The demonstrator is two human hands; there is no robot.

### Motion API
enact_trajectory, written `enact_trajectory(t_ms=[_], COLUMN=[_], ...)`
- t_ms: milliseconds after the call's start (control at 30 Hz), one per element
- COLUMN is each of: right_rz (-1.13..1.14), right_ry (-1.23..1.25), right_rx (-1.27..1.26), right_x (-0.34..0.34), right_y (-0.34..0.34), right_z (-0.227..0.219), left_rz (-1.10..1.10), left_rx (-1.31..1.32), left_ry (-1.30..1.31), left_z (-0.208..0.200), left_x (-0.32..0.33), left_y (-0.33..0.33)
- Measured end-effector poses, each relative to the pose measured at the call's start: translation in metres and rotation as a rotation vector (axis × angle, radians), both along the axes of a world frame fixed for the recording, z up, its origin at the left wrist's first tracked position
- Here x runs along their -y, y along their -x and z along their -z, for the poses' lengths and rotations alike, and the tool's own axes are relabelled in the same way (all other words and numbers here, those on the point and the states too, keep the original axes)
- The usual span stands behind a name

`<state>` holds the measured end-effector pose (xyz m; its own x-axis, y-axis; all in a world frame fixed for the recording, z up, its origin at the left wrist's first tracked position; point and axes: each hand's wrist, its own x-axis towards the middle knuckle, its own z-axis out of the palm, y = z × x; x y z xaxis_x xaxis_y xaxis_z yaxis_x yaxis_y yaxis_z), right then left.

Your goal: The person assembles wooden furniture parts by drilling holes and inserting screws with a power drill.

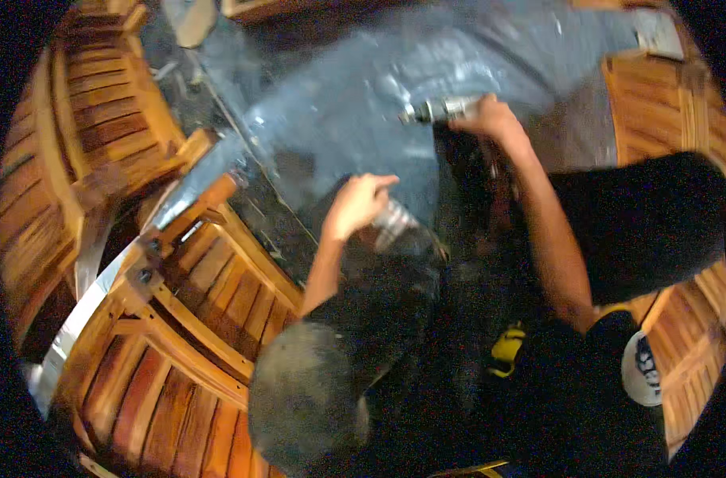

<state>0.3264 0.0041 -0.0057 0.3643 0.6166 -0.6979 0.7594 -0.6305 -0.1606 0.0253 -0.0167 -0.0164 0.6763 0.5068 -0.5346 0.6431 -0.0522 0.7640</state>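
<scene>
In my right hand is a silver drill, fingers closed round its rear end and its nose pointing left over a blue-grey sheet. My left hand is nearer, left of centre, with one finger stretched out to the right. Against its palm sits a second silver power tool, angled down to the right; motion blur smears its shape, and the hand appears closed on it. Most of the left fingers are hidden behind the hand. The sheet looks shiny and creased.
Slatted wooden chairs stand at the left, with more slatted wood at the right. A black padded shape lies beside my right forearm. A rounded grey-brown shape fills the lower left centre. Small scraps lie on the dark floor.
</scene>
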Motion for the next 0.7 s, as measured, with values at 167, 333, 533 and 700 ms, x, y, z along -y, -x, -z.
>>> enact_trajectory(t_ms=[167,333,533,700], right_rz=[-0.044,-0.223,-0.841,-0.853], right_ry=[-0.399,-1.278,-1.178,-1.156], right_rx=[0.329,-0.042,-0.231,-0.103], right_x=[-0.074,-0.214,-0.321,-0.345], right_y=[0.031,0.077,0.09,0.067], right_z=[-0.06,-0.049,0.024,0.041], left_rz=[-0.989,-1.363,-1.243,-1.132], left_rx=[0.526,0.903,1.238,1.34], left_ry=[0.702,0.805,0.899,0.914], left_z=[-0.035,-0.034,-0.041,-0.048], left_x=[0.006,0.007,-0.027,-0.066], left_y=[-0.007,-0.007,-0.018,-0.02])
